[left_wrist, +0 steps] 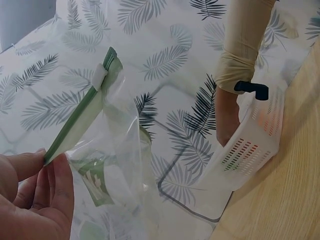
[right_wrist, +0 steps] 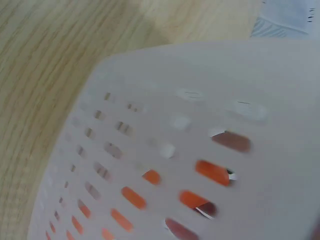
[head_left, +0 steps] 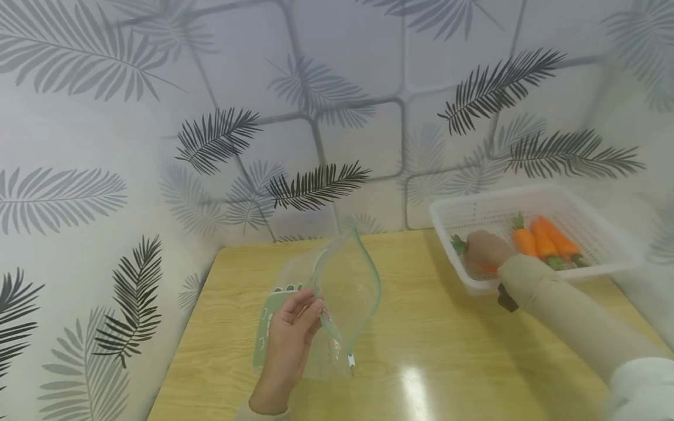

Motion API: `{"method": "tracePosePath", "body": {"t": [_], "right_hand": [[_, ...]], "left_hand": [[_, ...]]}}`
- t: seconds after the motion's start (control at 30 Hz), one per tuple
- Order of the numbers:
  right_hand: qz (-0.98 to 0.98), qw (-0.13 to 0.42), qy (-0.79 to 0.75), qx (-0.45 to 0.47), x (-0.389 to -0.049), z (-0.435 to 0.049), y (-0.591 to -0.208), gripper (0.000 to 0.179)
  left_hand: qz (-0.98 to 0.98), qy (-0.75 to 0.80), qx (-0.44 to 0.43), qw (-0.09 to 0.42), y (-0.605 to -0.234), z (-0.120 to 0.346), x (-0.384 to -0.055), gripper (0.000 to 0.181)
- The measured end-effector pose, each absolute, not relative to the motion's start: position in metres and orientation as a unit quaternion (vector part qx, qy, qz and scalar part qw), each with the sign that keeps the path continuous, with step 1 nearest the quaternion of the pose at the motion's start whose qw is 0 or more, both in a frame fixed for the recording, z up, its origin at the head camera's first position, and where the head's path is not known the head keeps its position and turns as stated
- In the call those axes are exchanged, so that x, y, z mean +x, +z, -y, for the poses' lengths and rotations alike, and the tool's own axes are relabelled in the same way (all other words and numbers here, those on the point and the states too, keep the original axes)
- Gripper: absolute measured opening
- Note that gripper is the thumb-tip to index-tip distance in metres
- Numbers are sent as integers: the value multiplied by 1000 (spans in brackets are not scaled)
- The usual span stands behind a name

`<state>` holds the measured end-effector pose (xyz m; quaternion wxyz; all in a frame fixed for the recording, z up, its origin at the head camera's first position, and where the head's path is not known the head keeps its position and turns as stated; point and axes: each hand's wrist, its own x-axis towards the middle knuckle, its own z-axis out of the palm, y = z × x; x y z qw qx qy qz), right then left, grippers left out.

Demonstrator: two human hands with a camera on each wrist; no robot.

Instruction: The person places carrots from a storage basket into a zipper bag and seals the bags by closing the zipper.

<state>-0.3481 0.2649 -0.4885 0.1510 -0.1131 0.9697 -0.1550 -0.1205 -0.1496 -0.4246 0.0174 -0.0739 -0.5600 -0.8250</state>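
Observation:
My left hand (head_left: 289,339) pinches the rim of a clear slider zip bag (head_left: 350,286) between thumb and fingers. Its mouth gapes, edged by a green zip strip, with a white slider (left_wrist: 99,76) at one end in the left wrist view. A green printed panel (head_left: 274,327) covers part of the bag. My right hand (head_left: 484,248) reaches inside a white perforated basket (head_left: 439,225), fingers curled round a carrot (head_left: 489,269) whose green top (head_left: 458,244) pokes out at the left. In the right wrist view the basket wall (right_wrist: 130,80) hides the hand's grip.
Several more carrots (head_left: 558,237) with green tops lie together in the basket's middle. The basket stands at the back right of a wooden table (head_left: 421,351). Behind the table rises a wall (head_left: 363,140) covered in leaf-patterned paper.

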Motion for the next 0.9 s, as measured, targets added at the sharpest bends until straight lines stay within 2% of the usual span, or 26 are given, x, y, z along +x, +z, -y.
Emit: {"method": "tracePosePath", "body": {"t": [0.3,0.77,0.9], "right_hand": [[-972,46,-188,-136,-342,-278,-468,12],[-965,-47,-207,-155,-316,-273,-413,17],[-952,-71,-242,-173,-312,-272,-401,12]], "left_hand": [[562,-825,-63,18,-423,147,-121,39],[561,-827,-47,13,-422,145,-120,37],[557,-829,-44,12,-422,144,-120,35]]}}
